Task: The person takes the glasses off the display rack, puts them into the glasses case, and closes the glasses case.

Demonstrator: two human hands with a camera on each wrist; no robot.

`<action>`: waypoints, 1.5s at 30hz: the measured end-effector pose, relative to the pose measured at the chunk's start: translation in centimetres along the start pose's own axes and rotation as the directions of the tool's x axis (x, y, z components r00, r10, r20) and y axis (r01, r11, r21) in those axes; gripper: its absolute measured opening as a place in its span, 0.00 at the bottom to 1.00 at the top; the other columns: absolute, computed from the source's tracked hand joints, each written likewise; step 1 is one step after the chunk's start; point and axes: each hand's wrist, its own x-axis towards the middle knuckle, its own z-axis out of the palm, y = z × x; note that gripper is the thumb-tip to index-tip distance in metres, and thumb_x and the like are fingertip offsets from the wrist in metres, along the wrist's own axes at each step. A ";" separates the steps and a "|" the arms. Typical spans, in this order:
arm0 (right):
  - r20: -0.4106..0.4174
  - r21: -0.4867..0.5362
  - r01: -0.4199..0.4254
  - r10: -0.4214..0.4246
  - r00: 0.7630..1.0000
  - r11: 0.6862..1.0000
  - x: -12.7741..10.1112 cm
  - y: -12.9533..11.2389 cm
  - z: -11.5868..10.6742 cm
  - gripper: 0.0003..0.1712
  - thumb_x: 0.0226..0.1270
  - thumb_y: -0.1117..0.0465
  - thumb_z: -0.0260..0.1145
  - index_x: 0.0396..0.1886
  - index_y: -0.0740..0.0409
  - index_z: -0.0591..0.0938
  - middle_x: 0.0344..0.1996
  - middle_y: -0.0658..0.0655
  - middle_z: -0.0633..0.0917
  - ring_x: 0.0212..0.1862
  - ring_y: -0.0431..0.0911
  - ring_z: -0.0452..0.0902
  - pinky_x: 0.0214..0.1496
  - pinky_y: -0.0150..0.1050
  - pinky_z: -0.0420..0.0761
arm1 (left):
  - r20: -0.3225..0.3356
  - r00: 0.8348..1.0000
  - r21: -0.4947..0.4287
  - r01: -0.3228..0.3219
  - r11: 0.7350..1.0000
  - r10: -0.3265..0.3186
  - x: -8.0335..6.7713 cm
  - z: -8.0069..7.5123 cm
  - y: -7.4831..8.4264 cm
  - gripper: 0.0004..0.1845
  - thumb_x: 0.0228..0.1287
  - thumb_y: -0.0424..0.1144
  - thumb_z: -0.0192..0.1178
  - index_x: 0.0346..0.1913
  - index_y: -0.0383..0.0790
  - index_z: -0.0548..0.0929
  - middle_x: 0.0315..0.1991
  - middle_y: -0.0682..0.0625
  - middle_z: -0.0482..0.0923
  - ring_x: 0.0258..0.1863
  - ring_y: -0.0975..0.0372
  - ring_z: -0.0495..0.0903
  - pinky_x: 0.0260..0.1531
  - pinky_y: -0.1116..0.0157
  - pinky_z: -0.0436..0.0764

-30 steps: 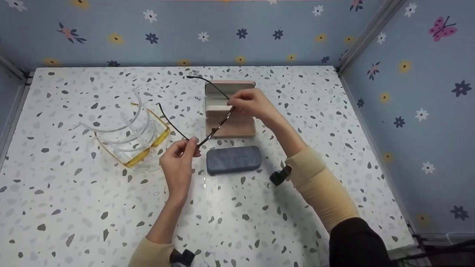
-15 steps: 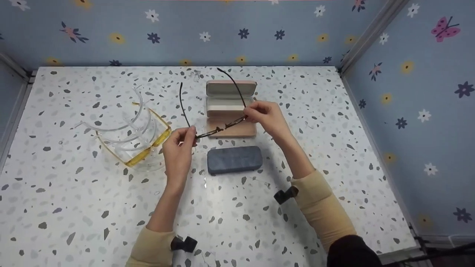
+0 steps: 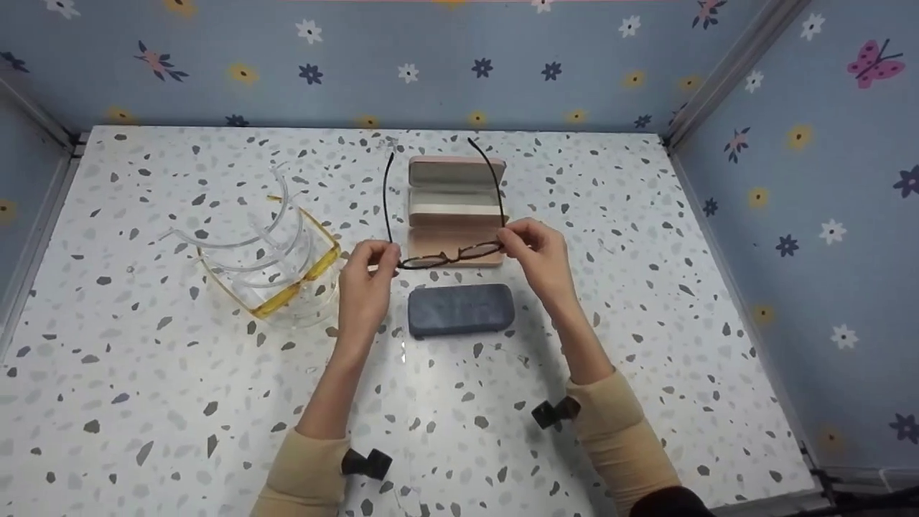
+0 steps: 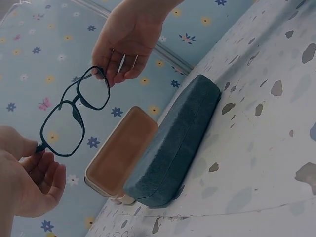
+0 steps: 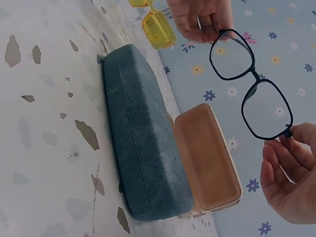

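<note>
Thin dark-framed glasses [image 3: 449,255] hang in the air between my two hands, temples unfolded and pointing away from me. My left hand [image 3: 370,276] pinches the frame's left corner, my right hand [image 3: 535,251] pinches the right corner. The glasses [image 4: 74,111] show both lenses in the left wrist view, and the glasses [image 5: 249,84] appear likewise in the right wrist view. They hover over the open beige case [image 3: 452,208], which lies with its lid back. A closed grey-blue case [image 3: 461,309] lies just below the glasses, between my wrists.
Several clear and yellow-tinted goggles [image 3: 269,258] are piled at the left of the speckled table [image 3: 143,402]. Flowered blue walls [image 3: 431,64] close in the back and both sides.
Both hands turned the glasses from a slanted hold to level, front facing me and temples pointing away. The right hand came down and toward me; the left hand rose slightly.
</note>
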 end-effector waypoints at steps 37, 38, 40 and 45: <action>-0.194 0.049 -0.014 0.023 0.981 0.999 -3.1 2.5 0.2 0.07 0.71 0.66 0.68 0.37 0.69 0.86 0.27 0.50 0.85 0.30 0.37 0.82 0.38 0.27 0.82 | -0.025 0.997 -0.163 -0.075 0.984 0.072 -1.5 1.9 -1.1 0.11 0.72 0.34 0.64 0.52 0.34 0.85 0.50 0.42 0.86 0.53 0.58 0.83 0.56 0.67 0.85; -0.195 0.052 -0.018 0.028 0.980 0.999 -3.1 2.6 0.2 0.07 0.71 0.67 0.69 0.37 0.69 0.86 0.27 0.50 0.85 0.30 0.37 0.82 0.38 0.27 0.82 | -0.027 0.997 -0.167 -0.075 0.983 0.072 -1.5 1.9 -1.2 0.11 0.72 0.34 0.64 0.52 0.34 0.85 0.50 0.42 0.86 0.52 0.58 0.84 0.56 0.67 0.85; -0.196 0.054 -0.024 0.034 0.980 0.998 -3.2 2.5 0.3 0.06 0.71 0.68 0.68 0.37 0.70 0.85 0.28 0.50 0.85 0.30 0.37 0.82 0.39 0.27 0.82 | -0.034 0.997 -0.169 -0.080 0.982 0.075 -1.5 1.9 -1.2 0.12 0.72 0.35 0.65 0.53 0.34 0.85 0.51 0.42 0.86 0.52 0.58 0.84 0.56 0.68 0.85; -0.181 0.070 -0.007 0.019 0.983 0.998 -3.2 2.2 0.2 0.07 0.73 0.66 0.67 0.38 0.68 0.86 0.30 0.54 0.86 0.32 0.38 0.83 0.41 0.29 0.85 | -0.068 0.994 -0.179 -0.101 0.979 0.090 -1.7 2.0 -1.1 0.13 0.71 0.35 0.65 0.55 0.33 0.85 0.51 0.42 0.86 0.51 0.58 0.84 0.55 0.68 0.85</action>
